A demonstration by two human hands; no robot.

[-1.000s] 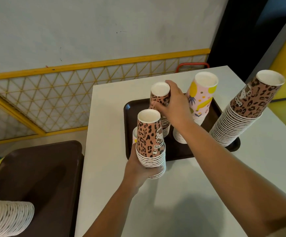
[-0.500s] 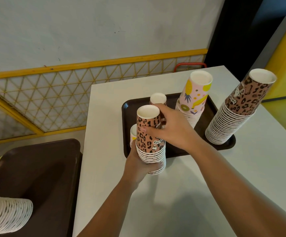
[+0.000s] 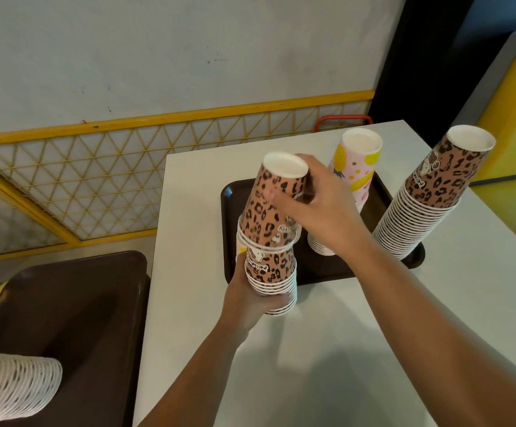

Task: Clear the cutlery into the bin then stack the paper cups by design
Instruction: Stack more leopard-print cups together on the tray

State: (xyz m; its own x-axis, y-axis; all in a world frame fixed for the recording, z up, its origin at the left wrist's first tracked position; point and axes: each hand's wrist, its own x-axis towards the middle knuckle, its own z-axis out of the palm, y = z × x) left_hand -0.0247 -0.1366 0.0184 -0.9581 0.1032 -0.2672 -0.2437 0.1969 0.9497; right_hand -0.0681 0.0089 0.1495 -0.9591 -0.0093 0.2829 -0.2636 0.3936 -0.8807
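Note:
My left hand [image 3: 250, 298] grips a short stack of upside-down leopard-print cups [image 3: 273, 278] by its lower rims, just in front of the dark tray [image 3: 321, 272]. My right hand [image 3: 321, 208] holds another small leopard-print stack [image 3: 273, 204] and has it seated on top of the left-hand stack, slightly tilted. A pink-and-yellow cup stack [image 3: 357, 167] stands on the tray behind my right hand. A tall leaning leopard-print stack [image 3: 426, 198] stands on the tray's right end. No cutlery is in view.
The white table [image 3: 312, 365] has a brown bin [image 3: 65, 318] against its left edge. A white-rimmed cup stack [image 3: 10, 386] lies at bottom left. A yellow lattice railing [image 3: 96, 180] runs behind.
My right hand lifted a small leopard stack off the tray, carried it toward me and set it onto the stack in my left hand.

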